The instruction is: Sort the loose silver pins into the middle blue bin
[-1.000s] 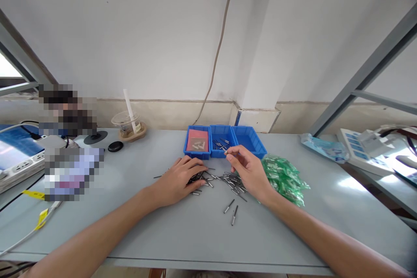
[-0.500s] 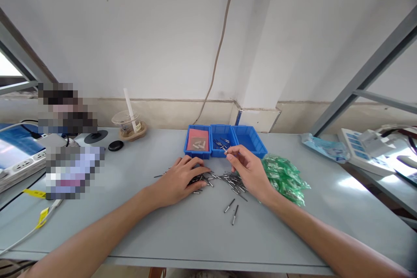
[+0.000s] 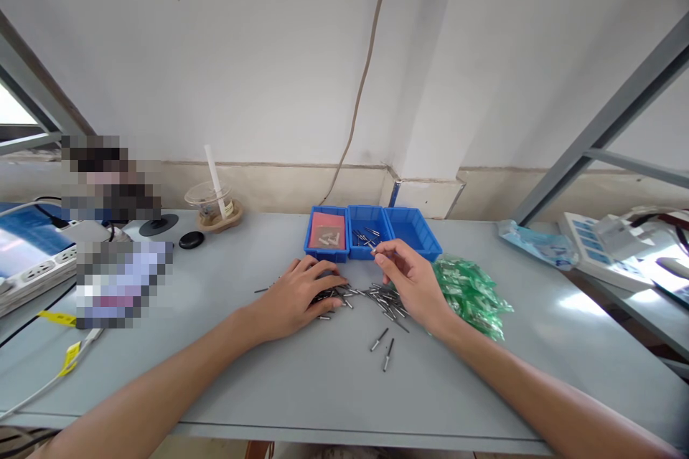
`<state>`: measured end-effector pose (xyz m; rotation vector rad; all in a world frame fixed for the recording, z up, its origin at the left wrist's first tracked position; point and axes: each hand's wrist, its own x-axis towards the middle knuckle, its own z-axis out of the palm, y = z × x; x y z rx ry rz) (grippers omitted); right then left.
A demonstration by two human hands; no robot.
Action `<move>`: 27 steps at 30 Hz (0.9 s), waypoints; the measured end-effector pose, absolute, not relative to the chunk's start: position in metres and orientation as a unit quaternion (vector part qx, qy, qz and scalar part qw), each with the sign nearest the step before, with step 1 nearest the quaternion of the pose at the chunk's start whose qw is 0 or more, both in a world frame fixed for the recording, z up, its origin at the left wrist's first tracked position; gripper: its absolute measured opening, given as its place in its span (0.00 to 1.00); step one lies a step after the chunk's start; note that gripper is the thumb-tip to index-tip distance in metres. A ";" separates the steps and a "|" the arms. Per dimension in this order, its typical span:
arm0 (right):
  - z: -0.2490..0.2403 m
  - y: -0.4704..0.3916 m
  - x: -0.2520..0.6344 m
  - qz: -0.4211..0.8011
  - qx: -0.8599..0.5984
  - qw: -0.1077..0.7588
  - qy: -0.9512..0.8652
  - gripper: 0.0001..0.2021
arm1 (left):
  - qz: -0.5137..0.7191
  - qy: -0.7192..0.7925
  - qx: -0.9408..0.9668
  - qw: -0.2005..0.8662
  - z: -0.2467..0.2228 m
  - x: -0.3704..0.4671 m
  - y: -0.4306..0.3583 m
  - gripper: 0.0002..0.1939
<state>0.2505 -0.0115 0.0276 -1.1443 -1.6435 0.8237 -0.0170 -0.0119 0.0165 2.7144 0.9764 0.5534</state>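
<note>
My left hand (image 3: pixel 304 294) rests over a pile of thin dark metal pins (image 3: pixel 347 295), its fingers spread and partly covering them. Pinched between the thumb and fingertips of my right hand (image 3: pixel 412 280) is a small metal pin (image 3: pixel 372 249), held at the front edge of the blue bins. More pins (image 3: pixel 387 301) lie loose beside my right hand, and two separate ones (image 3: pixel 388 355) lie nearer the front. The middle blue bin (image 3: pixel 369 215) contains several pins; the left bin (image 3: pixel 308 237) holds a red sheet and a small clear bag of parts.
Green plastic packets (image 3: pixel 471 294) are heaped right of my right hand. A blue plastic wrapper (image 3: pixel 538 245) and a power strip (image 3: pixel 603 251) lie farther right. On the left are a lidded cup (image 3: pixel 207 204), a black round object (image 3: pixel 191 240) and cables.
</note>
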 end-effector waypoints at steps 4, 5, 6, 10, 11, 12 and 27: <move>0.028 -0.012 0.251 0.335 -0.468 0.468 -0.670 0.09 | 0.182 0.331 0.920 0.102 0.017 -0.017 -0.012 0.19; 0.028 -0.012 0.250 0.335 -0.468 0.469 -0.670 0.09 | 0.180 0.331 0.920 0.103 0.017 -0.017 -0.012 0.19; 0.028 -0.012 0.250 0.336 -0.468 0.469 -0.669 0.09 | 0.178 0.332 0.920 0.104 0.017 -0.017 -0.012 0.19; 0.029 -0.012 0.249 0.342 -0.467 0.469 -0.666 0.09 | 0.179 0.332 0.920 0.105 0.017 -0.017 -0.012 0.18; 0.029 -0.012 0.249 0.344 -0.468 0.469 -0.666 0.10 | 0.182 0.330 0.920 0.105 0.017 -0.017 -0.011 0.18; 0.030 -0.012 0.249 0.345 -0.468 0.470 -0.664 0.10 | 0.184 0.329 0.920 0.106 0.017 -0.017 -0.012 0.18; 0.032 -0.012 0.249 0.346 -0.473 0.473 -0.658 0.11 | 0.188 0.325 0.921 0.106 0.016 -0.018 -0.012 0.19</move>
